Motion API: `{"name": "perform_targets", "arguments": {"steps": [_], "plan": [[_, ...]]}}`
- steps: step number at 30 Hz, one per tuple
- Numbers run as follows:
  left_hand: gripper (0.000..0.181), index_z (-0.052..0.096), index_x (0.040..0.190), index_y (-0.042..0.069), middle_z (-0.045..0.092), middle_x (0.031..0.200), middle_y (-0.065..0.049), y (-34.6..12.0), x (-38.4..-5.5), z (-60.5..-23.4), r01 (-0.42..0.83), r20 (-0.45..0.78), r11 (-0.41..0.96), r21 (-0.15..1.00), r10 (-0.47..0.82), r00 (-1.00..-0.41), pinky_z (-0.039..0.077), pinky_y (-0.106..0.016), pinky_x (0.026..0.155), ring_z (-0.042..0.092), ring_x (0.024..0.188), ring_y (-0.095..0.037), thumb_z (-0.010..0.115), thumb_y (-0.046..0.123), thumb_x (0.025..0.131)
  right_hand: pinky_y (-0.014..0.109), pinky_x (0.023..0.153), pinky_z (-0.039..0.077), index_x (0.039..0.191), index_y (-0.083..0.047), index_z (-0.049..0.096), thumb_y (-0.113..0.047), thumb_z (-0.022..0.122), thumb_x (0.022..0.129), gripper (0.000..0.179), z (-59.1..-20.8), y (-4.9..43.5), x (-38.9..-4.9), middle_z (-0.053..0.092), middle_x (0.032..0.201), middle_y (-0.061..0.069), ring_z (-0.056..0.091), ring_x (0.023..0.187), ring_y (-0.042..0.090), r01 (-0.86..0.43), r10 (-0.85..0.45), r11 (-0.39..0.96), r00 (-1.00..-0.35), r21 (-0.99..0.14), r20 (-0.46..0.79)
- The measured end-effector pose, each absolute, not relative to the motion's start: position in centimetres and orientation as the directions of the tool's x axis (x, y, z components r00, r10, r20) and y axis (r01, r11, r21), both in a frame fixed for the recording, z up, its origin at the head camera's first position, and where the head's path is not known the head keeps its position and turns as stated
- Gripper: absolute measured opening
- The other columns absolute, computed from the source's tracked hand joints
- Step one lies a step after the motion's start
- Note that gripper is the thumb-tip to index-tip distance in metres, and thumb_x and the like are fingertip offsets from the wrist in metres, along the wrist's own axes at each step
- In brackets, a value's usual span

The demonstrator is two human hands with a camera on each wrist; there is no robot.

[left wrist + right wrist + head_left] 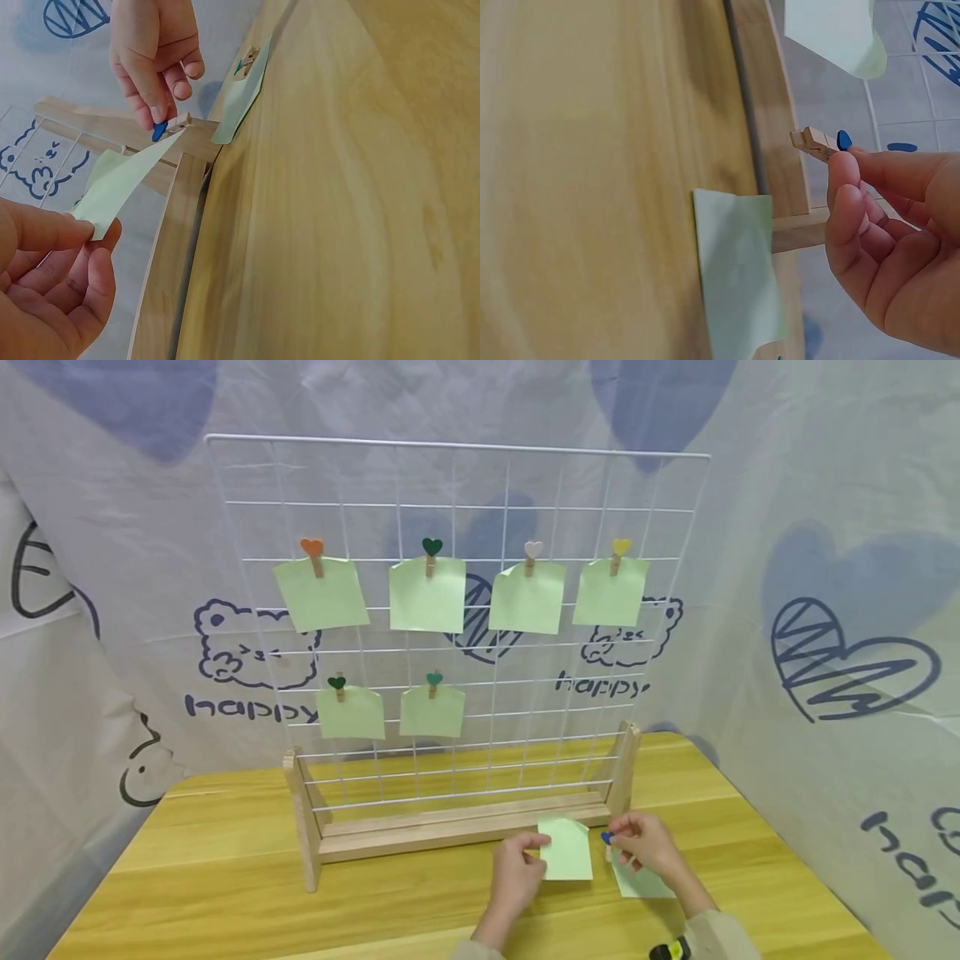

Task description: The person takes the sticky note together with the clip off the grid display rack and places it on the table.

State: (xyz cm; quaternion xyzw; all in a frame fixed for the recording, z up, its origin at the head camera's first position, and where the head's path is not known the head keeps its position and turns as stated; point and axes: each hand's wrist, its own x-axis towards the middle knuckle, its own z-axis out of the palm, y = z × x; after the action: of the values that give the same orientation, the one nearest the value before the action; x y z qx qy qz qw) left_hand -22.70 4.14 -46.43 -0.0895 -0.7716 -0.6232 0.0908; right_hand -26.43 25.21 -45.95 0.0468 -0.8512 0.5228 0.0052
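My left hand (516, 870) pinches a pale green paper note (568, 853) by its left edge, between thumb and fingers, low in front of the grid rack. Just to its right, my right hand (651, 845) pinches a small wooden clothespin (816, 141) by the end with a blue heart. The clothespin's tip points toward the held note and stands apart from it in the right wrist view. Under the right hand a second green note (643, 883) lies on the table, partly covered in the head view. On it sits a wooden clothespin with a green heart (244, 64).
A white wire grid (480, 735) stands in a wooden base (420, 842). Several green notes (427, 597) hang from it in two rows by heart clothespins. By the right sleeve lies a black and yellow object (670, 950). Printed cloth (840, 760) surrounds the wooden table (225, 843).
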Motion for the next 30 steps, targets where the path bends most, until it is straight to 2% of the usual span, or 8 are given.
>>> {"name": "perform_targets", "arguments": {"steps": [10,17,25,30], "plan": [[0.036,0.066,0.090,-0.003,0.062,0.085,-0.008,4.7,-22.7,-47.0,0.222,0.215,0.240,0.945,0.053,-0.975,0.034,-0.015,0.038,0.040,0.046,-0.004,0.050,-0.021,0.062,0.024,0.039,0.042,0.088,0.007,0.056,0.007,0.056,0.079,0.009,-46.9,25.5,-26.6,0.056,0.068,0.007,0.053,0.047,0.016,-0.061,-0.122,0.506,-0.993,-0.860,-0.001],[0.037,0.065,0.090,-0.006,0.062,0.085,-0.010,4.9,-22.7,-47.2,0.217,0.202,0.245,0.945,0.087,-0.976,0.033,-0.015,0.038,0.039,0.045,-0.004,0.049,-0.022,0.061,0.027,0.039,0.042,0.087,0.006,0.056,0.006,0.057,0.079,0.008,-47.0,25.5,-26.4,0.056,0.065,0.007,0.052,0.045,0.015,-0.022,-0.113,0.543,-0.992,-0.840,-0.047],[0.038,0.064,0.091,-0.007,0.061,0.084,-0.009,5.3,-22.6,-47.5,0.184,0.163,0.250,0.951,0.100,-0.981,0.031,-0.014,0.038,0.038,0.044,-0.004,0.048,-0.023,0.060,0.024,0.038,0.041,0.084,0.004,0.057,0.007,0.056,0.076,0.008,-47.5,25.3,-26.4,0.055,0.064,0.008,0.051,0.043,0.015,0.016,-0.080,0.573,-0.994,-0.819,-0.075],[0.038,0.064,0.090,-0.005,0.061,0.083,-0.007,5.5,-22.6,-47.7,0.168,0.146,0.267,0.949,0.101,-0.984,0.034,-0.015,0.040,0.040,0.047,-0.005,0.049,-0.024,0.060,0.024,0.037,0.040,0.084,0.005,0.057,0.007,0.056,0.076,0.008,-47.7,25.3,-26.5,0.055,0.061,0.006,0.050,0.042,0.014,0.007,-0.084,0.586,-0.994,-0.810,-0.070]]}}
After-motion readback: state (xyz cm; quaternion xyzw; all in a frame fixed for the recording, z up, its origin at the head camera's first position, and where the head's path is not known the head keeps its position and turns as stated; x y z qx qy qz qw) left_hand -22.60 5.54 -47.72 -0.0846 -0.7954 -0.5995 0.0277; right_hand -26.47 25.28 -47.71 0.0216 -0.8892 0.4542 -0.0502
